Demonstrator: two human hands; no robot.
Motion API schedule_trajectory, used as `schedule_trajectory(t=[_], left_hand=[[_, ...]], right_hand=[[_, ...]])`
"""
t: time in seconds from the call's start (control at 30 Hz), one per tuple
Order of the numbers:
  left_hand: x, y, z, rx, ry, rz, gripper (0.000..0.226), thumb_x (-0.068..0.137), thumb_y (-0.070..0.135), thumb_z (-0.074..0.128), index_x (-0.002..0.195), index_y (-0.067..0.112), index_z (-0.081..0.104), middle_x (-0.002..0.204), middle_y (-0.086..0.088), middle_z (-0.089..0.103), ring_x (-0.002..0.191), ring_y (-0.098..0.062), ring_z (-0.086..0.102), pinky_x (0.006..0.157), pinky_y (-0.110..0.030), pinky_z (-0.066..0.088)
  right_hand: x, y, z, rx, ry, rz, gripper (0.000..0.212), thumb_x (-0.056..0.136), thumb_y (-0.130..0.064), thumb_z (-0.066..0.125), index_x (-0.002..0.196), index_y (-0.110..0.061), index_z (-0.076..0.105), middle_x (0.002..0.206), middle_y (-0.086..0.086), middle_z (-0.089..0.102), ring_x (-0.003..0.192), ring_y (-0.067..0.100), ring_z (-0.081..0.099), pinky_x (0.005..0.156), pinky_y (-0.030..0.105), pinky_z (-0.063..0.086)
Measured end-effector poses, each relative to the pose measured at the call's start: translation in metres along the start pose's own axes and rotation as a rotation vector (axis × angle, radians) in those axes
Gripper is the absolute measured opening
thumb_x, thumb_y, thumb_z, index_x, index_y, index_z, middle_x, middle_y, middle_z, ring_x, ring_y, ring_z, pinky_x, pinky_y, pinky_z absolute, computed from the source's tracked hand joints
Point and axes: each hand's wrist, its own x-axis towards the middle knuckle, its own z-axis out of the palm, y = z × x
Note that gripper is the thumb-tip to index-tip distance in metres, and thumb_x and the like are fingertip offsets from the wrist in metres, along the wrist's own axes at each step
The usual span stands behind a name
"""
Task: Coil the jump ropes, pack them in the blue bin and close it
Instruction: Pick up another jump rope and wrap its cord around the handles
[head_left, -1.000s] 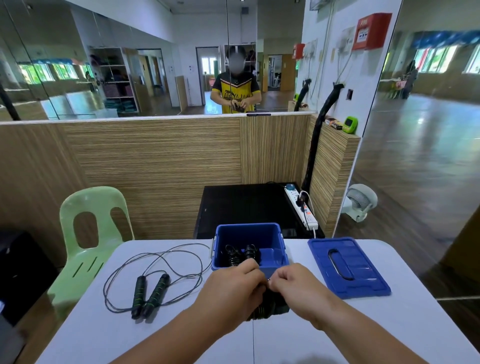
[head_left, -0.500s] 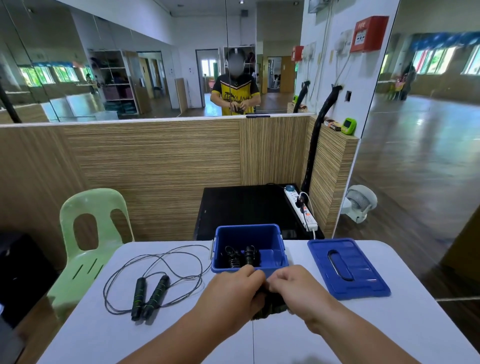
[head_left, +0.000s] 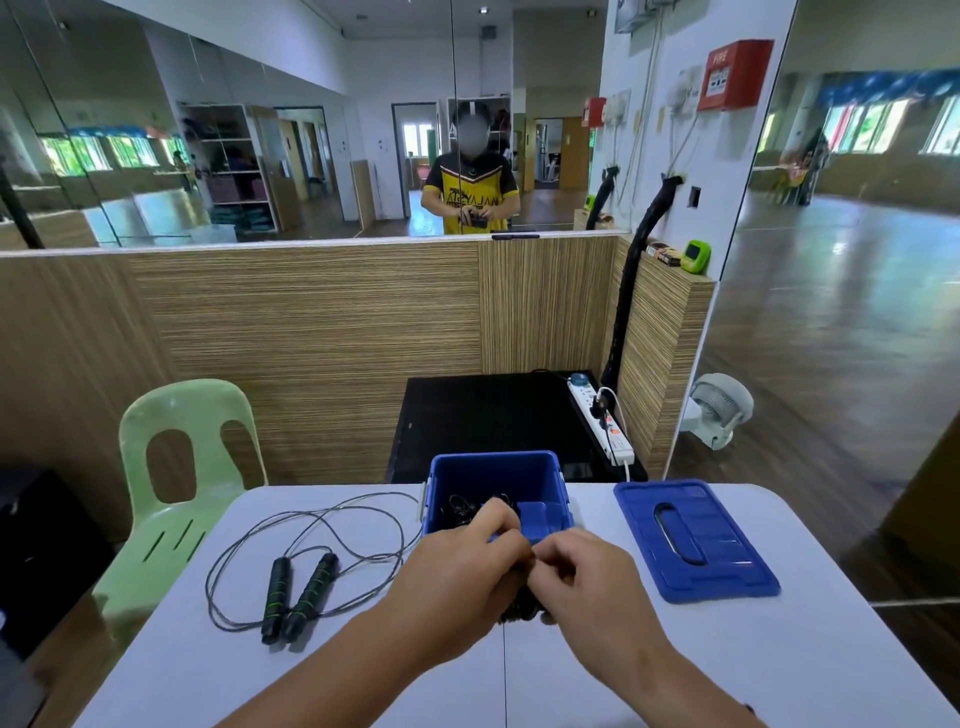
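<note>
Rope (head_left: 519, 607), coiled, is gripped between left hand (head_left: 457, 569) and right hand (head_left: 589, 577) mid-desk (head_left: 779, 675), just before the bin (head_left: 493, 460). The left hand's fingers have risen over its near rim since a moment ago, so packing seems next. A second rope (head_left: 304, 590) lies uncoiled toward the left edge.
</note>
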Motion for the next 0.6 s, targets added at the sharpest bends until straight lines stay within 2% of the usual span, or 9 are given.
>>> schedule_trajectory(t=[0.1,0.17,0.23,0.3,0.4,0.5,0.6], left_hand=[[-0.001,-0.001,0.000,0.010,-0.012,0.007,0.011,0.095,0.036,0.050,0.098,0.028,0.057,0.109,0.010,0.050,0.059,-0.007,0.046,0.049,-0.018,0.038],[-0.001,-0.002,0.001,0.033,-0.014,0.010,0.010,0.094,0.036,0.054,0.098,0.028,0.056,0.109,0.010,0.049,0.058,-0.007,0.042,0.048,-0.018,0.038],[-0.004,-0.002,0.003,0.050,-0.007,-0.002,0.012,0.093,0.039,0.050,0.096,0.028,0.055,0.107,0.010,0.049,0.055,-0.007,0.035,0.047,-0.017,0.034],[-0.007,-0.002,0.006,0.039,-0.016,-0.026,0.016,0.094,0.040,0.046,0.098,0.028,0.056,0.108,0.011,0.047,0.053,-0.009,0.038,0.047,-0.018,0.032],[-0.006,0.000,0.006,-0.066,0.021,-0.058,0.015,0.098,0.038,0.047,0.100,0.027,0.056,0.111,0.012,0.047,0.056,-0.009,0.045,0.049,-0.019,0.039],[-0.005,0.000,0.004,-0.139,0.064,-0.075,0.014,0.100,0.039,0.044,0.102,0.027,0.052,0.114,0.013,0.046,0.059,-0.007,0.045,0.054,-0.016,0.042],[-0.007,-0.003,0.007,-0.186,0.059,-0.096,0.013,0.101,0.041,0.044,0.102,0.030,0.049,0.115,0.015,0.045,0.063,-0.010,0.052,0.055,-0.026,0.050]], right_hand=[[-0.002,0.003,0.000,-0.008,0.039,-0.035,0.009,0.082,-0.017,0.068,0.078,-0.025,0.071,0.078,-0.001,0.063,0.071,0.019,0.064,0.064,0.038,0.059],[-0.003,0.004,-0.002,0.027,0.042,-0.035,0.023,0.080,-0.010,0.070,0.089,-0.031,0.066,0.078,0.001,0.064,0.065,0.019,0.063,0.065,0.039,0.059],[-0.003,0.003,-0.005,0.117,0.005,-0.015,0.037,0.079,-0.003,0.071,0.098,-0.030,0.055,0.081,0.004,0.064,0.059,0.021,0.060,0.061,0.033,0.060],[-0.003,0.001,-0.006,0.068,-0.027,-0.080,0.037,0.078,-0.003,0.069,0.092,-0.033,0.051,0.082,0.002,0.060,0.057,0.012,0.053,0.058,0.025,0.053],[-0.002,0.005,-0.006,-0.097,0.021,-0.185,0.034,0.079,-0.005,0.064,0.088,-0.035,0.051,0.080,-0.006,0.055,0.066,0.011,0.052,0.060,0.024,0.047],[-0.004,0.009,-0.006,-0.172,0.064,-0.290,0.039,0.082,-0.006,0.064,0.101,-0.040,0.063,0.091,-0.015,0.057,0.083,0.011,0.059,0.070,0.020,0.050],[-0.005,0.012,-0.004,-0.201,0.075,-0.371,0.034,0.086,-0.011,0.066,0.106,-0.038,0.070,0.092,-0.018,0.056,0.088,0.008,0.060,0.072,0.015,0.048]])
